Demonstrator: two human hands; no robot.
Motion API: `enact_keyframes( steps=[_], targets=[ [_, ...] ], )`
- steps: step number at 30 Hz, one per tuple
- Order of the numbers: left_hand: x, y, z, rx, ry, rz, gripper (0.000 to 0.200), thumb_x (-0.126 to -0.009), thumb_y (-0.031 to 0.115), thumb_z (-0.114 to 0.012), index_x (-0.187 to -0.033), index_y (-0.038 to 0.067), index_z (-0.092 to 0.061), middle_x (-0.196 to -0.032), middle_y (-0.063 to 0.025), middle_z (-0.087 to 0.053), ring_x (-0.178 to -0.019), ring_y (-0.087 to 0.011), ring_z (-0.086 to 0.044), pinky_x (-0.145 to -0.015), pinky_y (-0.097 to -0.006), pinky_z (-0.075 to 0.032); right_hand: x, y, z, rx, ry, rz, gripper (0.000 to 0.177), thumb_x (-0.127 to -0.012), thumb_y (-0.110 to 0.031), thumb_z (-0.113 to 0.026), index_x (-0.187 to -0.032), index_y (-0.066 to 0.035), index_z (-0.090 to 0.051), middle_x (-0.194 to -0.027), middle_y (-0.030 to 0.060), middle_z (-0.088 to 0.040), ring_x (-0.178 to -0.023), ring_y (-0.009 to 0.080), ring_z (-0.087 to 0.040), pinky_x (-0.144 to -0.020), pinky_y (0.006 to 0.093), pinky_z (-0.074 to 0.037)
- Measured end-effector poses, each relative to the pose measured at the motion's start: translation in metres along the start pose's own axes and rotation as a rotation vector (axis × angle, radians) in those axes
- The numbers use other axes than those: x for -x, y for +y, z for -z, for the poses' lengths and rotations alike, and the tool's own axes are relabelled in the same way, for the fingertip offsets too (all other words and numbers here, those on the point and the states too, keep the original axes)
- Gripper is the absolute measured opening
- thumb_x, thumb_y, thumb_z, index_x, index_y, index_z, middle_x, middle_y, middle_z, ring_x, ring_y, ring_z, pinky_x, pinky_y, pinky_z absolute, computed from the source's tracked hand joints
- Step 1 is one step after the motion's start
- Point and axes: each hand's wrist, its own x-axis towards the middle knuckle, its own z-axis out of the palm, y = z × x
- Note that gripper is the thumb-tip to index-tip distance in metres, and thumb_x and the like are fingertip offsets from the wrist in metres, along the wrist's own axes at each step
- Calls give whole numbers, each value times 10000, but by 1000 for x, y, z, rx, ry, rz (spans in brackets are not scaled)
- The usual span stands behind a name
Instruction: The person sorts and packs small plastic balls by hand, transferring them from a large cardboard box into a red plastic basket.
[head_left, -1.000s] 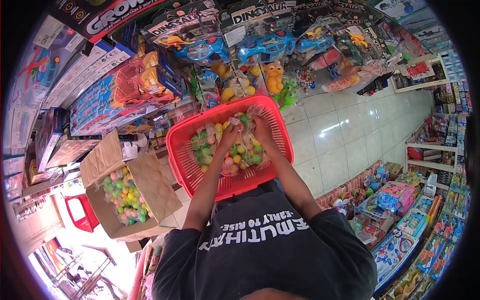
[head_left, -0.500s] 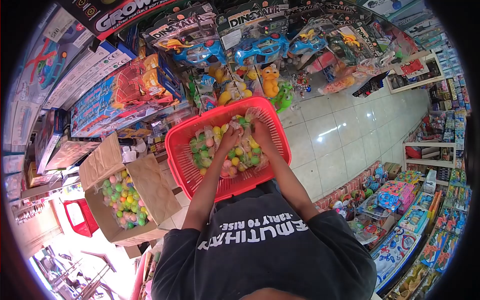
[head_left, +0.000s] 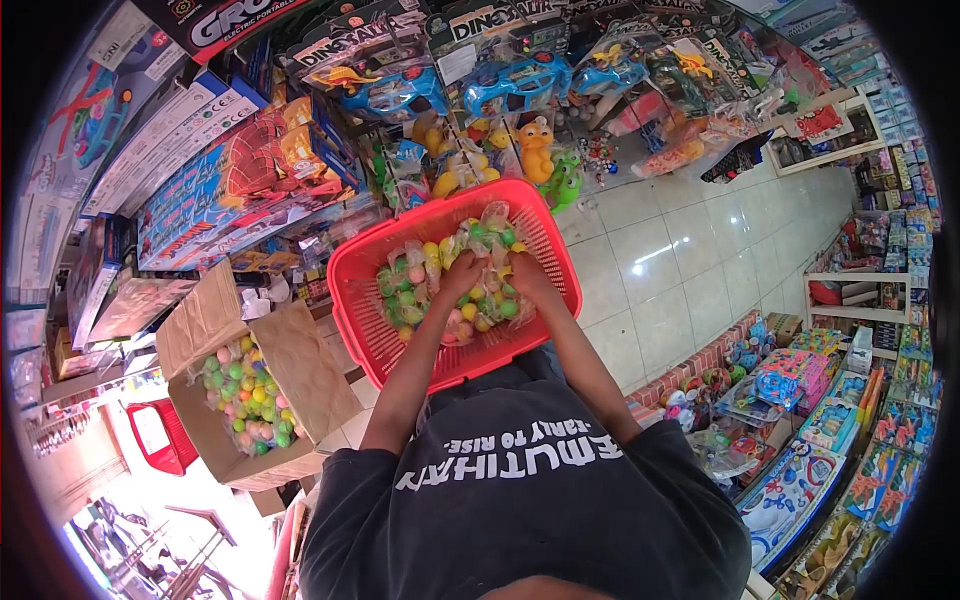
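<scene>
A red plastic basket rests against my front, holding several clear plastic bags of small coloured balls in green, yellow and pink. Inside it, my left hand is closed on the clear plastic of a bag of balls near the middle. My right hand is just to the right, its fingers curled at the same cluster of bags. The fingertips of both hands are partly hidden among the plastic and balls.
On the left stands an open cardboard box with more bagged balls. Toy boxes are stacked behind it. Packaged dinosaur toys hang ahead. Tiled floor lies to the right, beside shelves of toys.
Both hands have shifted slightly within the basket, staying on the bags. My left hand is turned more back-up, and the bags around the hands have moved a little.
</scene>
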Motion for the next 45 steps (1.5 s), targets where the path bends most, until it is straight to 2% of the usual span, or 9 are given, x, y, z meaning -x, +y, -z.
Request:
enact_keyframes(
  steps=[8, 11, 14, 19, 22, 26, 32, 40, 45],
  targets=[
    [25, 14, 11, 200, 94, 96, 300, -798, 273, -579, -888, -11, -545, -683, -102, -548, -596, -175, -532, -538, -317, -408, -6, 4, -3, 29, 93, -15, 300, -671, -57, -595, -963, -30, -526, -882, 201, -584, -866, 350, -569, -737, 435, -464],
    [35, 8, 3, 157, 33, 206, 360, -771, 284, -608, -963, -12, -531, -734, -111, -582, -645, -165, -562, -574, -309, -430, -4, 7, -2, 65, 0, -46, 473, -649, -113, -651, -1082, -37, -474, -895, 200, -588, -862, 354, -569, -736, 429, -474],
    [37, -17, -18, 131, 94, 9, 437, -745, 289, -632, -1025, -21, -508, -769, -113, -599, -707, -170, -591, -615, -305, -450, 12, -5, 13, 55, -54, -98, 409, -651, -113, -647, -1031, -53, -507, -884, 190, -594, -848, 343, -580, -719, 421, -476],
    [41, 1, -16, 94, -186, 309, 546, -713, 206, -658, -1158, -10, -428, -866, -134, -596, -803, -193, -601, -676, -300, -465, 36, 0, 9, 36, -178, -73, 309, -650, -121, -658, -943, -84, -567, -905, 149, -605, -858, 316, -586, -724, 402, -476],
    [47, -3, -13, 274, -205, 193, 606, -674, 111, -680, -1192, -8, -390, -970, -144, -571, -822, -210, -592, -705, -303, -472, 40, 1, 0, 99, -301, -49, 321, -641, -122, -673, -952, -108, -592, -914, 127, -612, -873, 293, -589, -743, 383, -474],
    [49, -12, -10, 323, -311, 188, 625, -637, 51, -697, -1184, -10, -401, -1049, -139, -539, -841, -224, -585, -723, -312, -476, 32, 2, -5, 218, -440, -39, 375, -632, -113, -685, -998, -130, -607, -938, 113, -615, -897, 261, -591, -764, 360, -469],
    [57, 3, -18, 80, -270, 294, 564, -645, 98, -707, -1134, 0, -444, -889, -122, -587, -806, -200, -586, -698, -300, -467, 35, 2, -2, 230, -548, -50, 368, -616, -130, -687, -977, -127, -621, -950, 103, -621, -894, 258, -593, -758, 352, -471],
    [63, 2, -28, -56, -55, -55, 450, -639, 116, -702, -1030, 14, -503, -797, -170, -582, -717, -268, -600, -624, -343, -460, 31, 21, -13, 182, -506, -28, 387, -603, -135, -666, -986, -100, -625, -933, 115, -628, -870, 268, -600, -748, 346, -473],
    [60, 2, -27, 18, -103, 91, 420, -642, 133, -706, -979, 8, -488, -838, -161, -588, -779, -266, -598, -664, -352, -457, 33, 15, -2, 143, -482, -71, 376, -607, -127, -642, -982, -94, -631, -921, 127, -629, -860, 268, -603, -744, 346, -476]
  ],
)
